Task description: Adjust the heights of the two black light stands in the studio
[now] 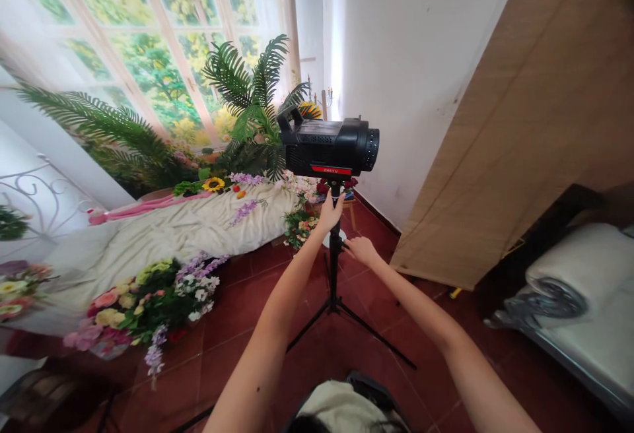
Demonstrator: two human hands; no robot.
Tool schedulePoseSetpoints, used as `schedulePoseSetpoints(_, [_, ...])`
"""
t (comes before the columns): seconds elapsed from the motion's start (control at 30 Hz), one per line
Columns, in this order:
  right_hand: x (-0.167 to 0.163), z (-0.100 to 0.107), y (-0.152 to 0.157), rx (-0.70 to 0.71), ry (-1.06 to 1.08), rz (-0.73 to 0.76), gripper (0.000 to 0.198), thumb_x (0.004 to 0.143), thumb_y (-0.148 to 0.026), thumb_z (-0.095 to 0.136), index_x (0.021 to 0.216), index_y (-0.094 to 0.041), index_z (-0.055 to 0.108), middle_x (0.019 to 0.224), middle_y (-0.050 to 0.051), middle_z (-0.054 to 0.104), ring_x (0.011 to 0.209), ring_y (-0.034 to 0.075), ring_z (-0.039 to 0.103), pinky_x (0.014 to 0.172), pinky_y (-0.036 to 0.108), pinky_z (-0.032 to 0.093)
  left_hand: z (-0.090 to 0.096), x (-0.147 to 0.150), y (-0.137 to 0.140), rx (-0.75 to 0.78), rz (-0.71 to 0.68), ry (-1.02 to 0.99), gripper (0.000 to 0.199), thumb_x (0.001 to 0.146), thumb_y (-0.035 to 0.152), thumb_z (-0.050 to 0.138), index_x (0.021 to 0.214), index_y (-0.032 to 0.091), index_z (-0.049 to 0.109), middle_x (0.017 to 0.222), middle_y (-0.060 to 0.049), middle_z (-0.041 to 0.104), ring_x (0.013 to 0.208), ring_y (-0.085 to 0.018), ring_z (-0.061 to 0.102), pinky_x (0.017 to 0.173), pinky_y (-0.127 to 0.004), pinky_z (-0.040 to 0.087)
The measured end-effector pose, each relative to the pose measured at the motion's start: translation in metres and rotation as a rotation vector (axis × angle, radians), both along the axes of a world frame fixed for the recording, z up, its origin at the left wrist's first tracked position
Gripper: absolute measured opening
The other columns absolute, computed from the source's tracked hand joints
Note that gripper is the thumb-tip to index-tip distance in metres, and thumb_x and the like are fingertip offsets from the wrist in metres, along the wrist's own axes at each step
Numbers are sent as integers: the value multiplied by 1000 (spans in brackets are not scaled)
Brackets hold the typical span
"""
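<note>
A black studio light with a red label strip sits on top of a black light stand, its round front end facing right. Just under the lamp, my left hand is wrapped around the upper pole. Lower down, my right hand reaches in from the right with fingers closed at the pole's side, where a clamp knob sits; the fingers largely cover the knob. The stand is upright, with its tripod legs spread on the red tile floor.
On the left, a cream-draped bed carries artificial flowers beneath a tall window backdrop. A flower arrangement stands before it. To the right are a hanging tan blind and a pale upholstered sofa. White wall rises behind.
</note>
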State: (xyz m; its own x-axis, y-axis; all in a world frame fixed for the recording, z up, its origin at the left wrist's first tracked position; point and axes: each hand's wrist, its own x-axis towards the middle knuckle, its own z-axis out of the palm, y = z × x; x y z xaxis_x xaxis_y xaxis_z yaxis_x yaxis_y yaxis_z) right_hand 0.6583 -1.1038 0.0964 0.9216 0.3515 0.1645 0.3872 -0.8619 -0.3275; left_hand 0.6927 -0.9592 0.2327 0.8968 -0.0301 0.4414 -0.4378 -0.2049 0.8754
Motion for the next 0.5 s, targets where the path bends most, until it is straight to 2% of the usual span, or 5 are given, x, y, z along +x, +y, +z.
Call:
schedulePoseSetpoints(0.07, [-5, 2, -1, -78, -22, -64, 43, 82, -59, 45, 92, -19, 60, 85, 13, 67, 82, 24, 62, 70, 30, 42, 0, -1, 0, 2, 7, 0, 38, 84, 46, 48, 107, 16, 52, 81, -4, 64, 80, -16, 59, 82, -30, 43])
schedulePoseSetpoints(0.13, [-8, 1, -3, -36, 30, -171, 56, 74, -71, 44, 86, -20, 61, 81, 12, 67, 80, 25, 63, 67, 30, 42, 0, -3, -1, 8, 13, -4, 37, 85, 45, 47, 106, 16, 52, 83, -5, 64, 81, -16, 59, 82, -30, 43])
schedulePoseSetpoints(0.2, [-9, -2, -3, 117, 150, -240, 62, 71, -77, 39, 75, -20, 62, 74, 10, 67, 73, 23, 63, 63, 29, 43, 1, -4, -1, 6, 20, -7, 35, 85, 44, 47, 106, 16, 52, 84, -5, 64, 82, -16, 59, 82, -30, 43])
schedulePoseSetpoints(0.37, [-2, -12, 4, 722, 630, -197, 71, 80, -72, 19, 63, -17, 61, 48, 4, 55, 41, 12, 48, 42, 23, 37, 1, -5, -3, -35, 33, -17, 35, 84, 43, 50, 107, 17, 52, 82, -5, 64, 83, -16, 60, 83, -29, 42])
schedulePoseSetpoints(0.5, [4, -20, 7, 827, 557, -202, 47, 70, -63, 52, 63, -17, 56, 46, -1, 51, 37, 9, 42, 39, 21, 33, -2, -2, -3, -50, 24, -26, 37, 83, 46, 50, 106, 17, 53, 80, -5, 63, 81, -16, 60, 82, -29, 42])
